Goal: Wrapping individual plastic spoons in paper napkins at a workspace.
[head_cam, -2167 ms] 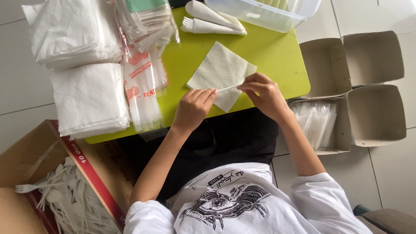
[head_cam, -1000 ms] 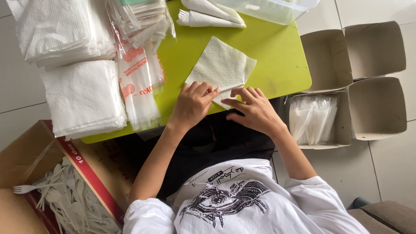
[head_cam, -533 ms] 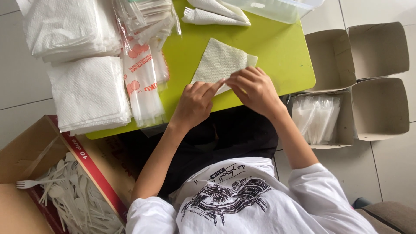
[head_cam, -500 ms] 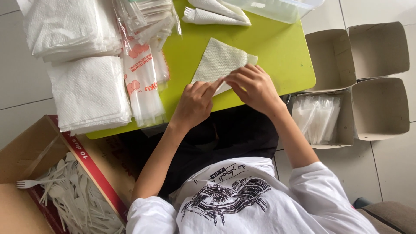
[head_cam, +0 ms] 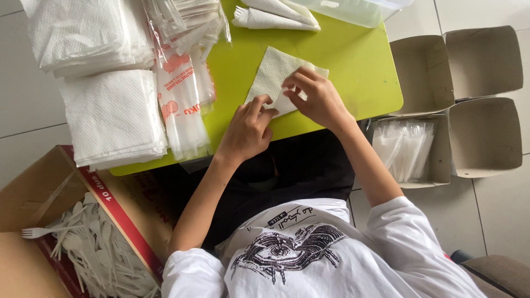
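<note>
A white paper napkin [head_cam: 269,76] lies flat on the lime-green table [head_cam: 353,66], turned like a diamond. My right hand [head_cam: 319,100] lies over its right corner, with the fingers pinching a folded flap of the napkin. My left hand [head_cam: 247,131] sits just below, its fingertips pressing the napkin's near corner against the table. Whatever is under the flap is hidden by my right hand.
Stacks of white napkins [head_cam: 110,118] and clear plastic sleeves [head_cam: 182,105] fill the table's left side. Rolled napkins [head_cam: 276,14] and a clear tub [head_cam: 353,8] sit at the far edge. Open cardboard boxes [head_cam: 480,99] stand right, and a box of white plastic forks [head_cam: 88,254] stands lower left.
Both hands have slid from the table's near edge up onto the napkin. The right hand has folded the napkin's right corner inward.
</note>
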